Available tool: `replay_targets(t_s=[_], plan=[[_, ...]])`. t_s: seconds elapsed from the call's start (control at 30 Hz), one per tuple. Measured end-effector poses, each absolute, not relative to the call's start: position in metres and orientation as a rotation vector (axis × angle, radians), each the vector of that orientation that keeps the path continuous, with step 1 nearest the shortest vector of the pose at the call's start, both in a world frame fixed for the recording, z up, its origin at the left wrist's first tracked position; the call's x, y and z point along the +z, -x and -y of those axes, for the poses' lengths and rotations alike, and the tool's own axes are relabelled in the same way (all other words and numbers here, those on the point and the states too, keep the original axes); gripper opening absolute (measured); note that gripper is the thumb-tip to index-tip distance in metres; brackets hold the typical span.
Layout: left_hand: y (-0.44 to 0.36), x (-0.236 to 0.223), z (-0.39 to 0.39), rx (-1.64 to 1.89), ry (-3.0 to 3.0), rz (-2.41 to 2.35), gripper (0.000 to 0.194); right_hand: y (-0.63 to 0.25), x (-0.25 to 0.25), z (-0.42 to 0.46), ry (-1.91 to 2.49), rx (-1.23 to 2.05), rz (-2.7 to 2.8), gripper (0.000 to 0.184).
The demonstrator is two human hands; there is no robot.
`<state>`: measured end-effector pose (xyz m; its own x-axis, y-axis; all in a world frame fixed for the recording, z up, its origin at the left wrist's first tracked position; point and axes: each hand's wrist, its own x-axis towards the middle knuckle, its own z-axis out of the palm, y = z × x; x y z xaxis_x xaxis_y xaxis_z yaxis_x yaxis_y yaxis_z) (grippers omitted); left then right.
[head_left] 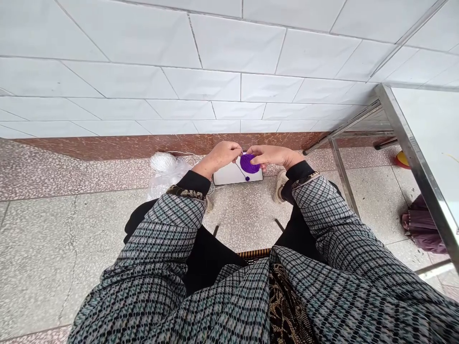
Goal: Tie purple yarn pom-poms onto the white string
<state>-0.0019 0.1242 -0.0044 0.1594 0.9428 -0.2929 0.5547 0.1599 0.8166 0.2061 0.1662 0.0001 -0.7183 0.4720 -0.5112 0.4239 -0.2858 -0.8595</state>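
Note:
My right hand (274,156) is closed around a rounded purple bundle of yarn (247,164), its thumb lying across the front. Close by on the left, my left hand (223,155) pinches a thin strand of yarn with thumb and fingertips beside the bundle. A dark strand slants down to a small purple ball (247,178), which is over a white, flat, dark-edged tray or board (224,178) below the hands. Whether that tray has any depth I cannot tell.
White yarn (163,162) in a clear plastic bag (168,177) lies on the floor at left. A metal-framed table (412,143) stands at right, with dark purple cloth (426,227) and a yellow-red object (403,160) beneath. A tiled wall (222,86) rises in front.

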Motion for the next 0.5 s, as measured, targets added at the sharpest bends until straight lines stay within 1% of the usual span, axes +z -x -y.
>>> replay_targets(t_s=[0.1, 0.2, 0.27, 0.4, 0.5], plan=[[0.003, -0.008, -0.126, 0.521, -1.519, -1.508, 0.024, -0.206, -0.003, -0.166, 0.971, 2.190, 1.845, 0.028], [0.001, -0.012, -0.125, 0.502, -1.499, -1.484, 0.024, -0.207, -0.008, -0.169, 0.672, 2.175, 1.743, 0.042], [-0.003, -0.015, -0.123, 0.461, -1.484, -1.459, 0.021, -0.208, -0.009, -0.170, 0.575, 2.135, 1.645, 0.053], [-0.012, -0.024, -0.120, 0.390, -1.491, -1.365, 0.010, -0.208, -0.005, -0.168, 0.628, 2.093, 1.517, 0.059], [-0.018, -0.034, -0.120, 0.368, -1.507, -1.297, 0.009, -0.206, 0.001, -0.165, 0.698, 2.109, 1.480, 0.061]])
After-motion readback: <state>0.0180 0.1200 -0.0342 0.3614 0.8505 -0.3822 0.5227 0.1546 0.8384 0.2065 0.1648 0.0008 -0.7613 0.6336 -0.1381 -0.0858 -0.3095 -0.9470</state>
